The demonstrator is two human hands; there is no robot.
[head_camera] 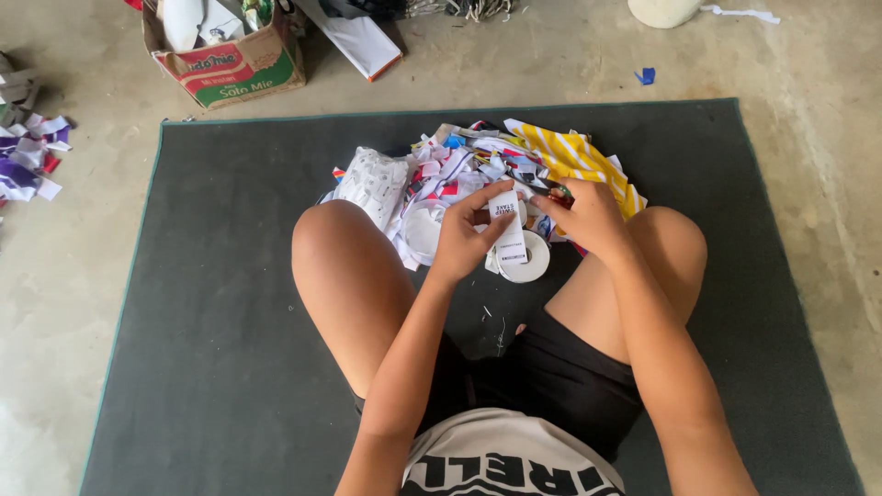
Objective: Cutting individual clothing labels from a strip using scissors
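Home workspace, concrete floor (808,138), dark mat (230,276), scrap pile (478,165)

Two hands (464,241), one box (230,64), one mat (211,303).

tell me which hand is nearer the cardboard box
Left. The left hand lies below and right of the cardboard box; the right hand is farther right still.

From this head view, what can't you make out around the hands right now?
- Tool in the right hand: only a red-green tip shows, fingers cover the rest.
- White strip in the left hand: lower end merges with the tape roll.
- Scrap pile: pieces too small to sort.
- Cardboard box: cut off by the top edge.
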